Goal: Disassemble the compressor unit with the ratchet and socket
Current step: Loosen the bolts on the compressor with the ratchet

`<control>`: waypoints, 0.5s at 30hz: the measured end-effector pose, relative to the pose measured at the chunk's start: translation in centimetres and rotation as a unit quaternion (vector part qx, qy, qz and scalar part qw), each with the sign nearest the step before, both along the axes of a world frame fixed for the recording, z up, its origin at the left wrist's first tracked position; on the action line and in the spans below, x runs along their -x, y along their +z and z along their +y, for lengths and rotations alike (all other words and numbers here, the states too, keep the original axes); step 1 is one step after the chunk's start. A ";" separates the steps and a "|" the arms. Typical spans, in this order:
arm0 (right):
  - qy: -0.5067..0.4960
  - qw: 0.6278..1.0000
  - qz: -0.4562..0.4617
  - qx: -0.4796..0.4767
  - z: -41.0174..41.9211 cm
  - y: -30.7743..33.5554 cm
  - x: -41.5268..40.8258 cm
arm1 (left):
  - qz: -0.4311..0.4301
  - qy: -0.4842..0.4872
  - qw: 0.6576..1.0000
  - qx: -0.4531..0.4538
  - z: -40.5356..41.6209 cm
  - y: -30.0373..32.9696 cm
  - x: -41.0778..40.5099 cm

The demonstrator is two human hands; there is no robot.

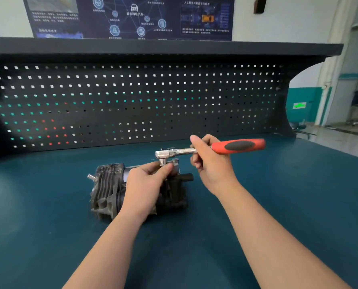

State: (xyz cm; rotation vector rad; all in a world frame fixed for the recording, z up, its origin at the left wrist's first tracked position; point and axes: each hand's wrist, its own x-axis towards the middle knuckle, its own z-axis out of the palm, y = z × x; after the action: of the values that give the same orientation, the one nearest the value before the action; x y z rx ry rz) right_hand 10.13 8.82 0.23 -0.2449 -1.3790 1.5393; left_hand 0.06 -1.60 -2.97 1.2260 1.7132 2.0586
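Compressor unit (pixel 111 190), frame centre: left hand (pixel 144 184) pinches socket (pixel 163 162); right hand (pixel 209 161) grips ratchet (pixel 194 151). Step: seating socket on bolt; next, turn.

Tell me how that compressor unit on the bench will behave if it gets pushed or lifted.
The compressor unit looks like finned cast metal, so it is probably heavy for its size and rigid. It lies on its side on the bench mat, and its rounded body might rock under ratchet torque, which may be why the left hand rests on it. The fins should give decent grip.
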 end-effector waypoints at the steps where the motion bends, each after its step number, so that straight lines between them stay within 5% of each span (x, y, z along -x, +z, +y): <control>1: 0.078 0.990 0.031 0.117 0.7 -0.2 0.3 | -0.012 -0.006 1.000 -0.007 -0.1 0.0 0.0; 3: 0.133 0.960 0.055 0.241 1.2 -0.9 1.0 | -0.015 -0.014 1.000 -0.010 -0.2 0.1 0.0; 6: 0.084 0.969 0.071 0.221 0.6 -0.9 1.7 | -0.005 -0.021 1.000 0.001 -0.4 0.0 0.3; 9: -0.110 0.992 -0.005 -0.061 -1.6 -0.3 1.2 | 0.004 -0.009 1.000 0.021 -0.6 0.1 0.4; 11: -0.216 0.928 0.005 -0.304 -4.1 -0.2 1.0 | 0.025 0.012 0.999 0.025 -0.6 0.3 0.3; 13: -0.264 0.817 0.017 -0.512 -5.6 -0.3 0.8 | 0.061 0.062 0.995 0.040 -0.7 0.3 0.2; 14: -0.264 0.794 0.018 -0.548 -5.6 -0.2 0.7 | 0.067 0.067 0.995 0.042 -0.7 0.3 0.2; 15: -0.232 0.819 0.007 -0.525 -5.1 0.0 0.5 | 0.055 0.045 0.997 0.032 -0.8 0.3 0.1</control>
State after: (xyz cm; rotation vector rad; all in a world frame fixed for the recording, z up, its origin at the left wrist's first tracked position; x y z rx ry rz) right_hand 9.64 3.74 0.21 0.1241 -1.7836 0.2431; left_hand -0.08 -2.39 -2.63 1.2872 1.9004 2.0019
